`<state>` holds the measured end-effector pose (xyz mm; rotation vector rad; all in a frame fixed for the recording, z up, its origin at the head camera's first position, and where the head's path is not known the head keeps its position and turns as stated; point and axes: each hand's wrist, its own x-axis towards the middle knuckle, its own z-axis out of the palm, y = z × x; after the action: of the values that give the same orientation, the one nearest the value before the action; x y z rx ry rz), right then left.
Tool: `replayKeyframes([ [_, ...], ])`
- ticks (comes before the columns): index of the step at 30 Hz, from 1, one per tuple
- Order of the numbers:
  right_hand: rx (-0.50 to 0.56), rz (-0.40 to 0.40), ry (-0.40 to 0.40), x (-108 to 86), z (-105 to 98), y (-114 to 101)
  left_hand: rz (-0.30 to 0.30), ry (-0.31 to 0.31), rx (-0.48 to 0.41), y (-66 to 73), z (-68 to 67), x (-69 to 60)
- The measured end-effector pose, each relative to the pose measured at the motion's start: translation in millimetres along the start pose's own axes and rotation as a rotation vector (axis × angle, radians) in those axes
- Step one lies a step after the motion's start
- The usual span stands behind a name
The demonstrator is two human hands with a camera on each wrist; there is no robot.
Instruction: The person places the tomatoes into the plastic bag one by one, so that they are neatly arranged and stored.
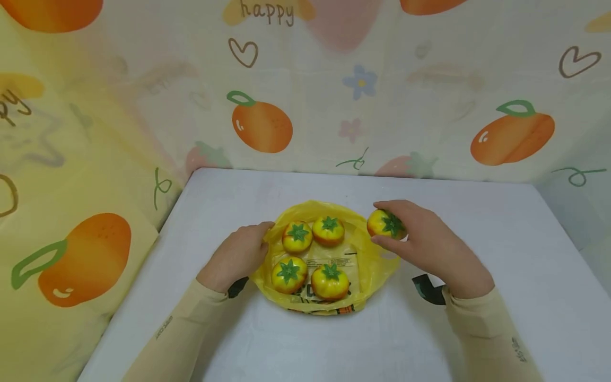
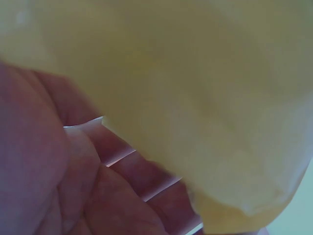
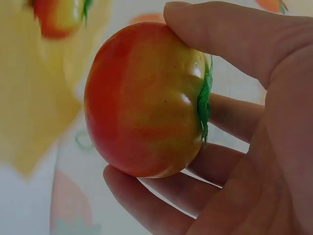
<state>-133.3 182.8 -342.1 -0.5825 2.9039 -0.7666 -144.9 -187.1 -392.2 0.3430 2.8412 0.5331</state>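
Note:
A yellow plastic bag lies spread open on the table, with several toy tomatoes in it, yellow-red with green star-shaped leaf tops. At the bag's left rim, my left hand grips the thin plastic; in the left wrist view the sheet covers part of the fingers. My right hand holds another toy tomato above the bag's right edge. Close up in the right wrist view, thumb and fingers clasp this tomato around its sides, its green leaf top towards the palm.
The bag stands on a white table. A cloth with printed oranges and hearts hangs behind the table, and a yellowish printed cloth at the left. Dark straps show near both wrists.

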Motion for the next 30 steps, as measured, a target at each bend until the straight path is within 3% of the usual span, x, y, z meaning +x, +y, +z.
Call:
replayKeyframes([
  [15, 0.009, -0.035, -0.161, 19.8, 51, -30, -0.020, -0.011, 0.002, 1.3, -3.6, 0.0],
  [30, 0.007, -0.011, -0.176, 19.6, 67, -28, -0.040, -0.022, -0.016, 4.5, -3.3, -2.7],
])
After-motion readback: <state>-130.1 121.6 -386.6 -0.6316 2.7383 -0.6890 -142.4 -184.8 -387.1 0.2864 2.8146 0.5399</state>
